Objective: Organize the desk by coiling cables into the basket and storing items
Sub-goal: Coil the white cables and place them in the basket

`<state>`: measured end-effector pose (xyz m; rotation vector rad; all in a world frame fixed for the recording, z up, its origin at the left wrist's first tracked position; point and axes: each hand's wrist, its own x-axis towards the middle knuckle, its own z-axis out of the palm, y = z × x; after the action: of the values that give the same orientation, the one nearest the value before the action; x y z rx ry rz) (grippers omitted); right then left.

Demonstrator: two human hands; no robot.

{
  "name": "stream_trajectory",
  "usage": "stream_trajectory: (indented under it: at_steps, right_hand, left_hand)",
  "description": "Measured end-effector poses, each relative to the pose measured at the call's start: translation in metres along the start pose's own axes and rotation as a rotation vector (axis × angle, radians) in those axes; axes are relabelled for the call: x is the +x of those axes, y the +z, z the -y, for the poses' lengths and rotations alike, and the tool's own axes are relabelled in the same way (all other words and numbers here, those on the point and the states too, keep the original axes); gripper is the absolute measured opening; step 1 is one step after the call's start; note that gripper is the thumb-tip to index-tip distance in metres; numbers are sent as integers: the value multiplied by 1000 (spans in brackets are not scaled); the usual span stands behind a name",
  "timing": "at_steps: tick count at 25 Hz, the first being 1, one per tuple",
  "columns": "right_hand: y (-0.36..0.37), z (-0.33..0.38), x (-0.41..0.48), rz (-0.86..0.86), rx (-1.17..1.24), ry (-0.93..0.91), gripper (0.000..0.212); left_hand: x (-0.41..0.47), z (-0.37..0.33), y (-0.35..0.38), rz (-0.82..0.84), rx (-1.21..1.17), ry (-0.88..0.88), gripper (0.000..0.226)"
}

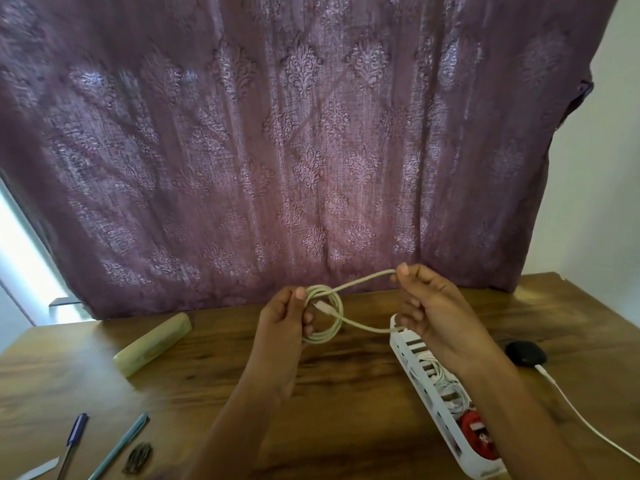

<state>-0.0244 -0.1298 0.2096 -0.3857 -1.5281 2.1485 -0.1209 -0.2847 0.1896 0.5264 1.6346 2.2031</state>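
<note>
The left hand [282,320] and right hand [438,308] are bare; the left forearm [242,410] and right forearm [512,403] are bare too, unsleeved to the lower edge; the fingernails [402,270] look short and plain, though blur leaves that uncertain.

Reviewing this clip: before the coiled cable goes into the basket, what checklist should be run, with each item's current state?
1. Left hand grips the coil: ok.
2. Right hand pinches the loose length: ok.
3. Winding finished: not ok; the loose length spans between the hands.
4. Basket close by: ok, it lies beneath the right hand.
5. Room in the basket: cannot tell; white cables and a red item lie inside, and the arm hides part.
</note>
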Motion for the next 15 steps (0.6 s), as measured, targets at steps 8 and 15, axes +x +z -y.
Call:
stream_trajectory:
  at_steps: [8,15]
  right_hand:
    - [4,-21,9,-108,-389,-159,14]
    - [29,-37,0,-56,-376,-125,16]
  left_hand:
    - [1,-5,1,-22,-165,-117,27]
    - [-2,2,8,-54,-103,-109,26]
